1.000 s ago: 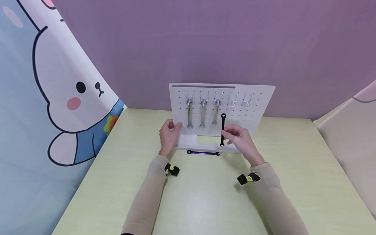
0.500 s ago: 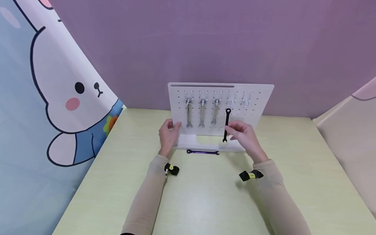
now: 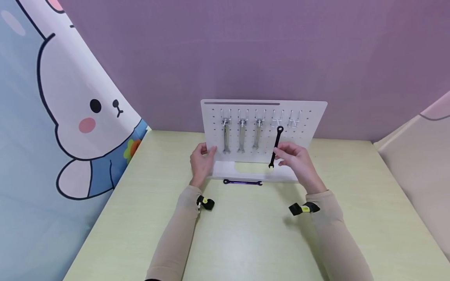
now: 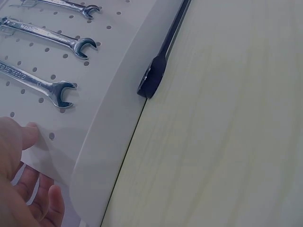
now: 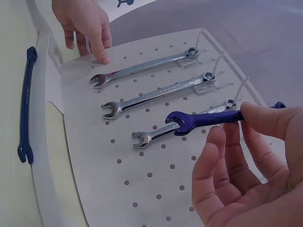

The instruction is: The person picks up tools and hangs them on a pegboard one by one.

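Right hand: thumb and fingertips are clamped on the mid-shank of a dark blue combination wrench, which tilts slightly in the head view, ring end above the fingers, open end below them. The ring end stands in front of the white pegboard, just beneath the fourth wire hook from the left; whether it touches the pegboard cannot be told. The step in hand is judged to be offering this wrench up to that hook. The next move would call for raising the ring, squaring its hole to the hook's tip and threading it on before the pinch loosens. Left hand: thumb on the pegboard's front face, fingers round behind its left edge, apparently steadying it. Farther out, three silver combination wrenches hang by their ring ends, open ends downward; the fifth wire hook is bare. A second dark blue wrench lies on the pale wooden table, lengthwise just beside the front edge of the pegboard's base, apart from both hands
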A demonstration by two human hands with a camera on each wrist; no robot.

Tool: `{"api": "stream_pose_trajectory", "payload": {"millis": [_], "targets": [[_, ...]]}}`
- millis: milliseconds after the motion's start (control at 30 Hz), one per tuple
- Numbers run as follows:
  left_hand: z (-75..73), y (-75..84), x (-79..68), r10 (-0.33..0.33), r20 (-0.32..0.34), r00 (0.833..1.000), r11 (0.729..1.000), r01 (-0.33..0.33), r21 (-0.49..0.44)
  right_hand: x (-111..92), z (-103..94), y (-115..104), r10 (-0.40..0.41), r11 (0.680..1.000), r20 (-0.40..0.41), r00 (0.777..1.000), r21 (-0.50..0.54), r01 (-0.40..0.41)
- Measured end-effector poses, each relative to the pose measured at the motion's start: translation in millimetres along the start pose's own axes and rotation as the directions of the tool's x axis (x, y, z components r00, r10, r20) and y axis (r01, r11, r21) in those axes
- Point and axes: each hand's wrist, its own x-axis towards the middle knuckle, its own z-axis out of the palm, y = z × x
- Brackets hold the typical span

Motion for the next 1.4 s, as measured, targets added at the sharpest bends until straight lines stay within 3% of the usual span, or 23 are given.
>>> {"api": "stream_pose_trajectory", "payload": {"millis": [1400], "targets": [[-0.2, -0.6, -0.3, 0.014, 0.002, 1.000, 1.000, -0.014, -0.007, 26.6, -5.2, 0.8, 0.090, 0.995, 0.037, 0.995, 0.035, -0.092]]}}
